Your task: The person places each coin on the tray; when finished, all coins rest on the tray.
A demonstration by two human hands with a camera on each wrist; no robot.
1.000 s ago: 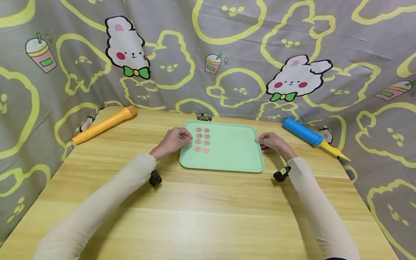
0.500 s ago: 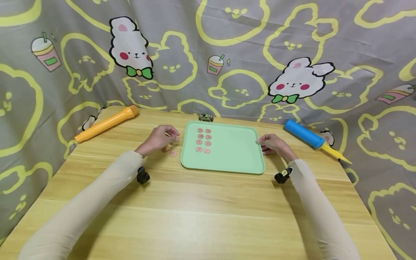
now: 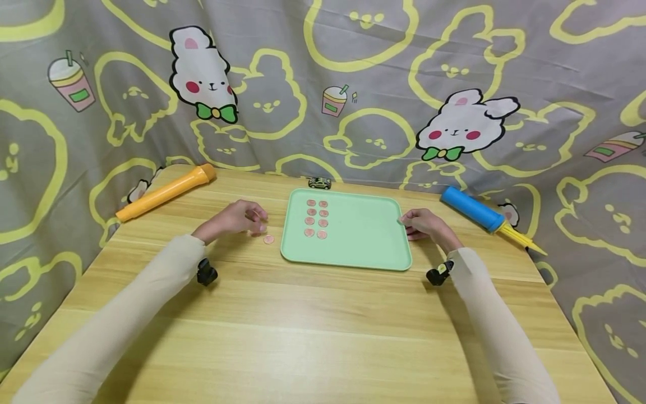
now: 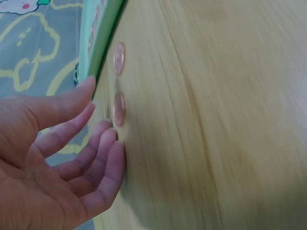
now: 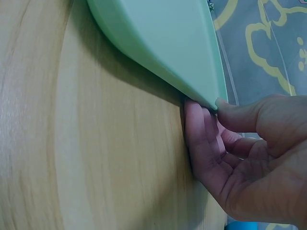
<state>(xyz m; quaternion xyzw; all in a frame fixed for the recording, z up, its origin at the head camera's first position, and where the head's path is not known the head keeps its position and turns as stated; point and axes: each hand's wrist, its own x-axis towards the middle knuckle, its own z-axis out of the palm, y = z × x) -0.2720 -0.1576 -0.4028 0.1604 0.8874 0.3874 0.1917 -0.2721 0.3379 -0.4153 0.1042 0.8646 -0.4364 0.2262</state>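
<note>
My left hand (image 3: 241, 217) hovers just left of the pale green tray (image 3: 363, 230), thumb and fingers apart with nothing between them. Near its fingertips, two copper coins lie on the wooden table: the nearer coin (image 4: 119, 109) is beside the fingers, the farther coin (image 4: 119, 59) closer to the tray. In the head view one coin (image 3: 269, 239) shows fully below the hand. Several similar coins (image 3: 323, 213) stand in two columns on the tray's left part. My right hand (image 3: 425, 222) pinches the tray's right rim, thumb on top and fingers underneath, as the right wrist view shows.
An orange tube-shaped thing (image 3: 166, 192) lies at the back left of the table (image 3: 323, 325). Behind the tray stands a small toy car (image 3: 319, 183). A blue pump-like cylinder with a yellow end (image 3: 471, 209) lies at the back right. A patterned curtain (image 3: 282, 33) hangs behind.
My left hand has moved left, from the tray's left edge to beside the coins on the table. The right hand keeps its hold on the rim. The head view has shifted slightly.
</note>
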